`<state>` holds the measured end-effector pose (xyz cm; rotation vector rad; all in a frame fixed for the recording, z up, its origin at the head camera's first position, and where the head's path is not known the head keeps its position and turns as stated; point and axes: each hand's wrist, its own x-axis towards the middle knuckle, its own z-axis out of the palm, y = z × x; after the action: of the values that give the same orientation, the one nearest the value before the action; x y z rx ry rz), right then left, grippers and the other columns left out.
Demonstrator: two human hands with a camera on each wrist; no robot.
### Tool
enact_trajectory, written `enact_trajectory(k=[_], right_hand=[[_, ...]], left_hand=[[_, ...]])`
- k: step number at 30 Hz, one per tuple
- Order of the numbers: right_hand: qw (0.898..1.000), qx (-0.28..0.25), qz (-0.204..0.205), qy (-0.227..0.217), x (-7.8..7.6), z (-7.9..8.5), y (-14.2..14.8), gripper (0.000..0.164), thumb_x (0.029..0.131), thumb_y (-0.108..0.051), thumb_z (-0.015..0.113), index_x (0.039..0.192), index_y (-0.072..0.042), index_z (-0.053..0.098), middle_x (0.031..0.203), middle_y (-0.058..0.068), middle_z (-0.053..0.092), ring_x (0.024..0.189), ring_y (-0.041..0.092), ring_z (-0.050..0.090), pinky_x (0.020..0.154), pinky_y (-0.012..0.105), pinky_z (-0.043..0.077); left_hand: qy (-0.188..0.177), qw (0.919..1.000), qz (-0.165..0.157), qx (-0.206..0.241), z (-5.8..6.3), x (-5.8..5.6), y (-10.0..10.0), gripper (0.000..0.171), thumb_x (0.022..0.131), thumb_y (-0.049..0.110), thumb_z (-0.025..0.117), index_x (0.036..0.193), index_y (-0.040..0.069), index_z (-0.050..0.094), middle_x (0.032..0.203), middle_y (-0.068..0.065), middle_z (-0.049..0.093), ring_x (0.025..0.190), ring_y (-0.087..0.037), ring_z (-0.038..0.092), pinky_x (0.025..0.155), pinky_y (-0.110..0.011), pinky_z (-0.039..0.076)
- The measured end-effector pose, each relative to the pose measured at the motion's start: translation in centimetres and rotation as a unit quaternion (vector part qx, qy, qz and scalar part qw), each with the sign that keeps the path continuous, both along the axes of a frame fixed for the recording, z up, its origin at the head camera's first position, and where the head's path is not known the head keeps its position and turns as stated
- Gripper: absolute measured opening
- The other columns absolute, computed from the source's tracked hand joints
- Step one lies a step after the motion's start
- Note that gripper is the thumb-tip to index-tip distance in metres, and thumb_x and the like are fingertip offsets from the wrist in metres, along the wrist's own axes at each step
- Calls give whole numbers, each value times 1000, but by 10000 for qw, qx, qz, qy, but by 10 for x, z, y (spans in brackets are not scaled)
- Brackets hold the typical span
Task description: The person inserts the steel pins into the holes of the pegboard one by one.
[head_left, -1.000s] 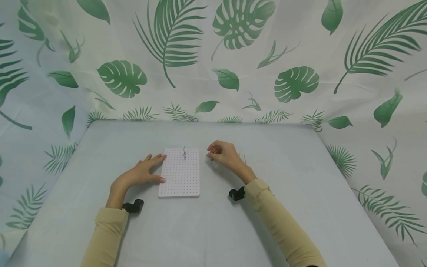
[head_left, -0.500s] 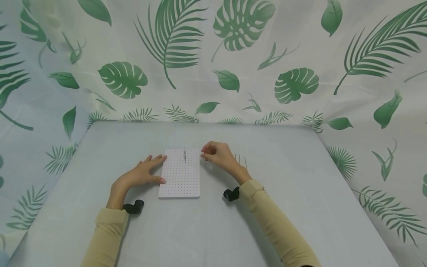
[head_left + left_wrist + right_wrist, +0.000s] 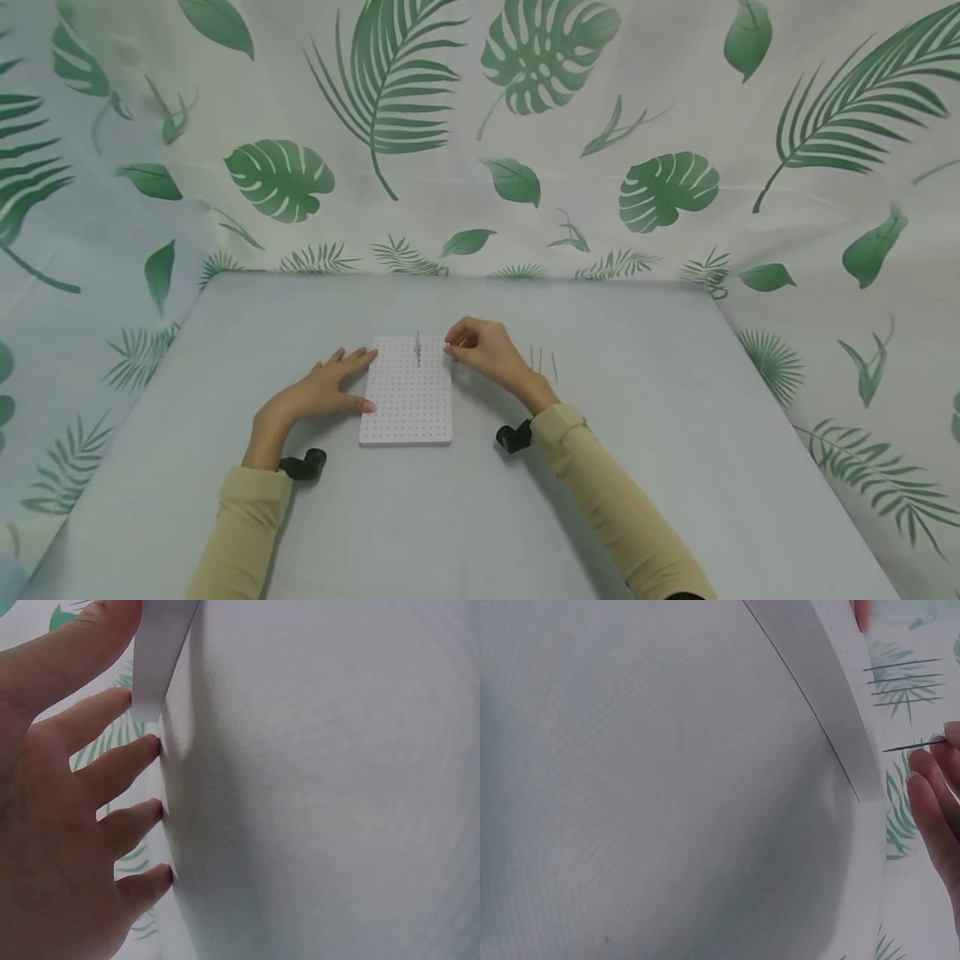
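Observation:
A white board (image 3: 408, 408) with rows of small holes lies flat on the table. Several thin needles (image 3: 906, 678) stand upright in a row near its far end. My left hand (image 3: 311, 396) rests at the board's left edge, fingers spread, with thumb and index finger touching it. At the far right corner, my right hand (image 3: 487, 352) pinches a thin dark needle (image 3: 911, 746) between thumb and fingertips. In the right wrist view the needle's pointed tip is just above the board, apart from the standing row.
On the table (image 3: 465, 517), to the right behind my right hand, lie several loose needles (image 3: 554, 367). A white cloth (image 3: 570, 75) printed with green leaves hangs at the back and sides. Each wrist carries a small black camera (image 3: 513, 437).
My right hand has moved left with the needle, from beside the board to over its far right corner. More of the loose needles show behind it. My left hand has stayed in place.

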<state>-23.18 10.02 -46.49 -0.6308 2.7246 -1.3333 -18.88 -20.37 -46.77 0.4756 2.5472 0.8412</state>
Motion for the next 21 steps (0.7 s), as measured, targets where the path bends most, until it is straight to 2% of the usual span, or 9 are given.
enact_trajectory(k=[9,21], right_hand=[[9999,-56,50,-146,1,0,-7,10,92,-9,76,100,-7,71,96,7,76,85,16,72,76,27,60],[9993,-253,264,-44,0,0,-18,11,91,-4,75,101,-5,70,97,8,75,87,17,73,80,26,61]], left_hand=[[-28,10000,9,25,-2,0,-1,96,88,40,80,162,5,28,168,-28,18,154,-57,3,120,-76,1],[-17,10000,18,-1,-1,-1,-2,96,88,40,80,162,5,29,168,-28,19,154,-57,3,119,-76,1]])
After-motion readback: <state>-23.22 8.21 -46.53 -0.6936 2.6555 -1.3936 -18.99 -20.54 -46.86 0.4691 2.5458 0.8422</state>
